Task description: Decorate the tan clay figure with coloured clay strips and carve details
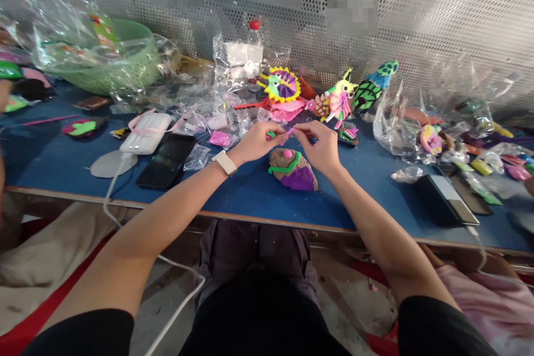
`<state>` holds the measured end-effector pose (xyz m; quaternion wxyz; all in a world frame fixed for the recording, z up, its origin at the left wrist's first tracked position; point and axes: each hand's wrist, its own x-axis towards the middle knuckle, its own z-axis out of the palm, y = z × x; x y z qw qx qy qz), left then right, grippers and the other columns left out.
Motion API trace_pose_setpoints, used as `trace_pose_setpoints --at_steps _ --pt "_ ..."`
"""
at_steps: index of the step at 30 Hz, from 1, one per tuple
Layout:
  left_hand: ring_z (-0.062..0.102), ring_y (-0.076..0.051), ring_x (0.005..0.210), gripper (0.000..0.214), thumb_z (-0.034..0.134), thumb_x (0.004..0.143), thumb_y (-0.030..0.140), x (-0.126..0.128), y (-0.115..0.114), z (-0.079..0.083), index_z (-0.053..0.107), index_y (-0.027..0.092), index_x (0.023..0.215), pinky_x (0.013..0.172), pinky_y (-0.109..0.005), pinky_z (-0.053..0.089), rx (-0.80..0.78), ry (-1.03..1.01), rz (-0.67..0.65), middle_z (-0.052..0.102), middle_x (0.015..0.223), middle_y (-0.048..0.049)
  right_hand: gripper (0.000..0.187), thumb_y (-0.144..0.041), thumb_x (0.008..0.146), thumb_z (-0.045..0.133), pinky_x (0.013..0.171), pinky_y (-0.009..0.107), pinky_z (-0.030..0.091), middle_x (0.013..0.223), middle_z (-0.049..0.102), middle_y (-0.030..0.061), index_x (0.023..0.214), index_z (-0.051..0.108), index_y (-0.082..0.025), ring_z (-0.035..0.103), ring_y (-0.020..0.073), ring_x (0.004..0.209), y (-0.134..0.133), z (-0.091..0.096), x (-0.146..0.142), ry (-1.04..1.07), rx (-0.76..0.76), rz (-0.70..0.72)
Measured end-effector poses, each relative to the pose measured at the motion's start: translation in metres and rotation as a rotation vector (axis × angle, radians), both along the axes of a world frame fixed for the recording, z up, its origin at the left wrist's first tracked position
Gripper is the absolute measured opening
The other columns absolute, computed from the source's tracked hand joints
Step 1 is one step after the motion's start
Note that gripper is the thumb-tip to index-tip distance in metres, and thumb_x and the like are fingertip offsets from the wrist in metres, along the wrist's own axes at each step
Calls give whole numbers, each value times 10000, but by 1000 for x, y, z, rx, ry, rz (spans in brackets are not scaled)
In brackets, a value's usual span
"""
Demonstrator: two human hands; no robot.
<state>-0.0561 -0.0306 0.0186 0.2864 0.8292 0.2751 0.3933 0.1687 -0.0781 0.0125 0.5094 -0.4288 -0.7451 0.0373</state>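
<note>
Head view: our left hand (254, 143) and right hand (320, 147), each grip pinching one pink clay strip (288, 132), axis left-to-right, above clay figure (292, 171); bare table (250, 194) nearward.

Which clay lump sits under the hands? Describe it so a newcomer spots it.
On the blue tabletop, near its front edge, the left hand and right hand pinch a pink clay bit; below them lies a brown-and-purple clay mound. Unlike the bright clay figures by the back wall, it is a low lump with green strip and pink dot.
</note>
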Motion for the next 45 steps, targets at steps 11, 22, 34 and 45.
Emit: trace_pose_setpoints --at_steps 11,22,34,45 --pt "780 -221 886 601 617 1110 726 1 3 -1 814 173 981 826 -335 563 -20 -10 -29 846 943 -91 231 -388 1103 722 775 376 658 1016 849 66 1202 905 -287 749 217 831 4 0 5 -60 -74 93" --pt "813 -241 933 601 629 1101 740 0 0 -1 852 186 1038 857 -347 624 -48 14 -14 868 993 -105 102 -264 1029 793 850 403 673 959 857 65 1036 895 -257 778 237 834 5 -7 -1 -51 -66 21" --pt "753 -198 869 658 814 913 840 1 -1 2 802 182 927 824 -319 609 -199 -105 -33 832 929 -87 132 -291 1048 762 871 408 667 969 869 60 1055 893 -279 793 245 902 5 -6 -4 -39 -84 56" --pt "696 -180 799 644 830 907 838 6 -7 2 734 201 926 639 -274 531 -300 -137 -61 788 924 -94 180 -374 1046 775 781 393 634 927 830 56 1084 904 -255 738 214 783 2 -4 -7 94 -126 56"
